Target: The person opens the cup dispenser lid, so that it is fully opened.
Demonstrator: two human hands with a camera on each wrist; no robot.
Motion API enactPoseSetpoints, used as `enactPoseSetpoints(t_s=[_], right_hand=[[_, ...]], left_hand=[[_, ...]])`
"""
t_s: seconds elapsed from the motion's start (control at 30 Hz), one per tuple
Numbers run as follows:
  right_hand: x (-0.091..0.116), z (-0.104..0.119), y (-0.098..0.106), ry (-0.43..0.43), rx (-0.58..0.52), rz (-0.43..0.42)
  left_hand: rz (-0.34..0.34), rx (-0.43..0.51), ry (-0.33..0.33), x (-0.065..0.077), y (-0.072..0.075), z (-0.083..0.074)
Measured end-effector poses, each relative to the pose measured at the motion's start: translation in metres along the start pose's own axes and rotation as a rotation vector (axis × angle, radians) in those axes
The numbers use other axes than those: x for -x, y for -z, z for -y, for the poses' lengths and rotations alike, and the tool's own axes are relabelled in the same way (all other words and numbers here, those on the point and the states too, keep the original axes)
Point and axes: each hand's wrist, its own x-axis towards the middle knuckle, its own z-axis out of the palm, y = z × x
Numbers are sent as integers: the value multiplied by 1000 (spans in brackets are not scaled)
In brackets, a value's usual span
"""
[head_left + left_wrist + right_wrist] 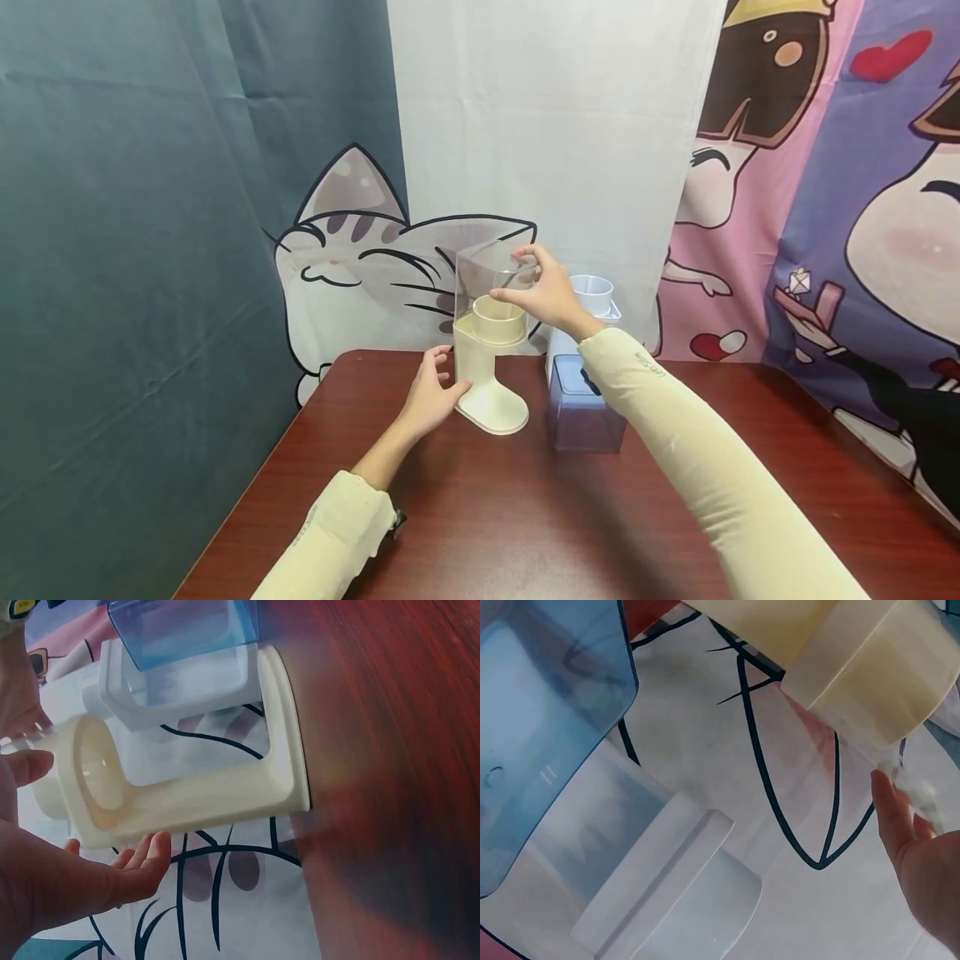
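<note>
A cream stand (491,404) with a round collar at its top and a rounded foot stands on the table. Rising behind and around the collar is a clear plastic container (472,271). My right hand (551,292) pinches the clear container near its upper right edge, thumb in front and fingers bent over. At the stand's left side is my left hand (432,392), fingers loosely spread and thumb close to the stand's edge. The left wrist view shows the left hand (82,881) beside the collar end of the stand (202,799).
Right of the stand is a blue see-through container (588,408), in front of a white stand (592,296) with a similar round collar. They sit beneath the right forearm. The brown table (480,533) ends at a wall of printed cloth (555,125).
</note>
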Motion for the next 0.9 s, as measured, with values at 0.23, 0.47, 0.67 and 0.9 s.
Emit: enactPoseSetpoints(t_s=[0.23, 0.47, 0.67, 0.9], right_hand=[[8, 7, 16, 92, -93, 83], [16, 10, 23, 147, -217, 172], [24, 13, 26, 177, -290, 214], [37, 11, 19, 176, -332, 264]], left_hand=[[18, 24, -4, -10, 6, 4], [89, 83, -57, -17, 9, 11], [162, 133, -124, -18, 9, 12], [249, 215, -208, -14, 2, 22]])
